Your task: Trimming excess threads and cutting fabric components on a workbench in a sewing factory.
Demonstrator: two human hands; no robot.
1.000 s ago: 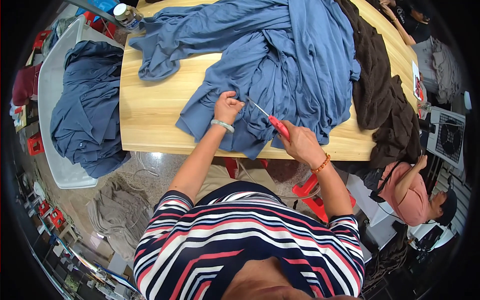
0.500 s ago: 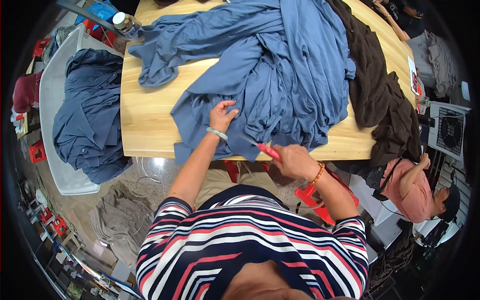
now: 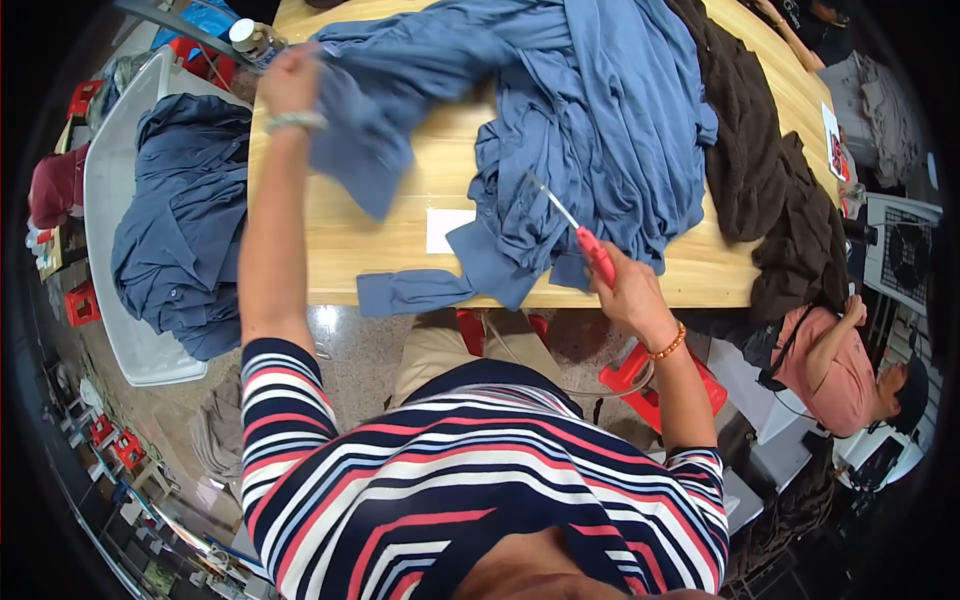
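Observation:
My left hand is closed at the table's far left corner, beside a bottle with a white cap. From it a blue garment, blurred by motion, hangs over the tabletop. In my right hand is a red-handled tool with a slim metal shaft, its tip pointing up and left over the blue clothing. The heap of blue garments covers the middle of the table, with a sleeve or cuff lying along the front edge. A white paper-like rectangle shows on the wood.
A white tub of darker blue clothes stands left of the wooden table. Dark brown garments lie on the right side. The capped bottle is at the far left. A person in pink is at the right.
My left hand has swung left and away, pulling a blue garment off the heap's near left side and uncovering wood and the white rectangle. The tool in my right hand has shifted right, tip upward.

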